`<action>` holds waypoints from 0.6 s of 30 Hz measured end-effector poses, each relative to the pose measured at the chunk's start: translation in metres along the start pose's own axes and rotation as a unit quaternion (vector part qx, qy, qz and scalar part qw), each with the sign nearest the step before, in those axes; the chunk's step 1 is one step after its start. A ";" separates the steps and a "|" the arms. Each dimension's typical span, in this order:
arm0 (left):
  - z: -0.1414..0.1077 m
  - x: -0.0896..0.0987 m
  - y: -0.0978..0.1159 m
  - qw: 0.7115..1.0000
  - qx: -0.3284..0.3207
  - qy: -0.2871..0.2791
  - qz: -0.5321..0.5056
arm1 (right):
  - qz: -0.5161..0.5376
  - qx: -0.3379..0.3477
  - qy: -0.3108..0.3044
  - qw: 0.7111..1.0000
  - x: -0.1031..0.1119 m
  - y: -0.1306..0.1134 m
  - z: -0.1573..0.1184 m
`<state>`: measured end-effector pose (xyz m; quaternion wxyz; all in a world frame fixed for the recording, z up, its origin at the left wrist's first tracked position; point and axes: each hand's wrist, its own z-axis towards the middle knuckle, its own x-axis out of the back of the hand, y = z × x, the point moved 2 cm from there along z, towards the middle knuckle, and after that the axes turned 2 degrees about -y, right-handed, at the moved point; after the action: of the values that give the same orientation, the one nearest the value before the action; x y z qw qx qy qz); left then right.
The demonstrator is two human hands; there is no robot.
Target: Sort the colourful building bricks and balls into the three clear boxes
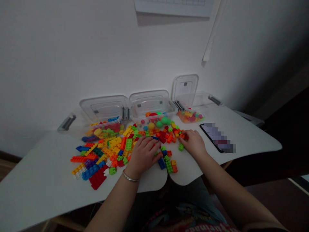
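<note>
My left hand [145,154], with a bangle at the wrist, lies palm down over the middle of a spread of colourful building bricks [113,143]. Its fingers are slightly bent, and what lies under them is hidden. My right hand [192,141] reaches in from the right, its fingertips bent against small orange and red bricks at the pile's right end; whether it grips one cannot be made out. A small green brick [181,147] lies just below those fingertips. Between the hands, near the front edge, are a long green brick [168,163], a blue brick [161,163] and an orange brick [174,169].
Three clear plastic boxes with raised lids stand against the wall: the left box [103,129] holds assorted pieces, the middle box [156,117] round pieces, the right box [191,116] small pieces. A phone [216,138] lies right of my right hand. The white table [36,174] has a notched front edge.
</note>
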<state>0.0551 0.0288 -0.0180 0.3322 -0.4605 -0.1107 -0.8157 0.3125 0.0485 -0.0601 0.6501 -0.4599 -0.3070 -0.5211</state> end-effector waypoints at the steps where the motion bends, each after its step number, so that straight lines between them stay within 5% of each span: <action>1: 0.000 -0.002 0.000 1.000 0.002 -0.003 -0.002 | 0.002 0.001 0.000 1.000 0.000 -0.001 0.001; 9: 0.000 -0.017 -0.010 0.993 0.066 -0.080 -0.054 | 0.145 0.000 0.051 0.988 -0.002 0.004 0.004; 18: 0.000 -0.019 -0.013 0.989 0.106 -0.093 -0.052 | 0.406 -0.094 0.108 0.903 -0.003 0.016 0.012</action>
<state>0.0536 0.0473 -0.0319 0.3243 -0.4900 -0.2509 -0.7693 0.3284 0.0616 -0.0627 0.7883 -0.5445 0.0289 -0.2850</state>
